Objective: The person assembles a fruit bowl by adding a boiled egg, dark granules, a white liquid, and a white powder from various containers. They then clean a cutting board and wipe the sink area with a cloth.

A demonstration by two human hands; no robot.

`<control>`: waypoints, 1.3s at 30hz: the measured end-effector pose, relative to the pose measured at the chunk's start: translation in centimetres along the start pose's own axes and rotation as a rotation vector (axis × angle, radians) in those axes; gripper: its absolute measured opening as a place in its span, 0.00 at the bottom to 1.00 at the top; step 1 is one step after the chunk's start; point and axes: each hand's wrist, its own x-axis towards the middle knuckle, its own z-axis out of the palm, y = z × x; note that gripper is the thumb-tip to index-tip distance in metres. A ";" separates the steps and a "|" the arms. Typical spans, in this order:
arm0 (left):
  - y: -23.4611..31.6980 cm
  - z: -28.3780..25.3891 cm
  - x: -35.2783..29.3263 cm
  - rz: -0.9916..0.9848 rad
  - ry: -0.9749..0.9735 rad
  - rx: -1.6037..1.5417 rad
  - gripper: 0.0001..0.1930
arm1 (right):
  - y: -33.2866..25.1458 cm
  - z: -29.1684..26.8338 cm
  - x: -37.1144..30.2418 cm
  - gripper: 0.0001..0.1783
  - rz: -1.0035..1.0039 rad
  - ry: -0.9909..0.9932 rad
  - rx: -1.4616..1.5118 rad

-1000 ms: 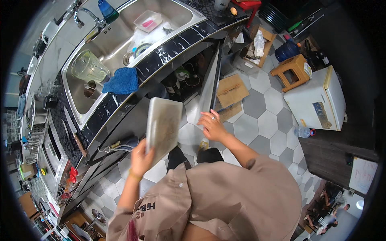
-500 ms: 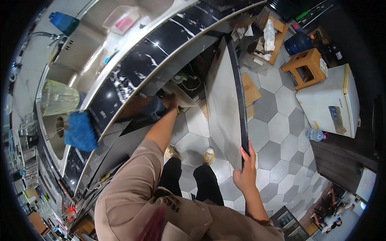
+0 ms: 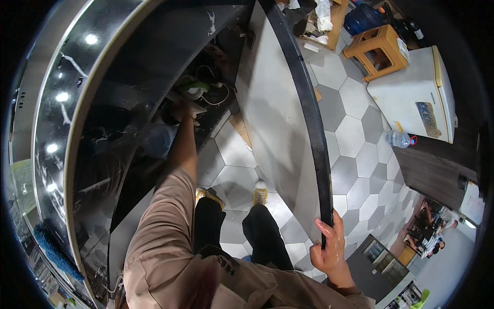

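Observation:
My right hand [image 3: 329,250] grips the free edge of a cabinet door [image 3: 272,113], pale on its inner face with a dark rim, which stands swung out. My left hand [image 3: 181,110] reaches into the dark cabinet under the counter; shadow and blur hide its fingers. Right beside it is the corner of a pale, flat-edged thing [image 3: 198,109], perhaps a tray or box, mostly hidden. Behind that lies a green and white object with a white cord [image 3: 195,90]. A clear, bluish plastic container [image 3: 158,140] sits inside the cabinet next to my left forearm.
The black marble counter [image 3: 59,149] curves along the left, with a blue cloth [image 3: 56,252] over its edge. On the right are an orange stool [image 3: 375,51], a white chest freezer [image 3: 414,95] and a water bottle [image 3: 400,139]. Cardboard [image 3: 239,129] lies by the cabinet.
I have leaned lower and closer to the cabinet. My left hand has moved deeper inside, and the pale thing beside it now shows less. My right hand stays on the door edge.

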 end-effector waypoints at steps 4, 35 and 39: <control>-2.1 1.2 2.9 0.096 -0.077 -0.294 0.21 | -0.6 0.5 -0.3 0.39 0.033 -0.013 0.041; -13.8 -80.1 -43.3 -0.014 0.821 0.343 0.27 | -40.9 13.7 7.0 0.21 -1.116 0.042 -0.231; -14.5 -80.9 -40.2 -0.009 0.671 0.270 0.21 | -41.0 17.0 9.3 0.14 -1.033 -0.024 -0.245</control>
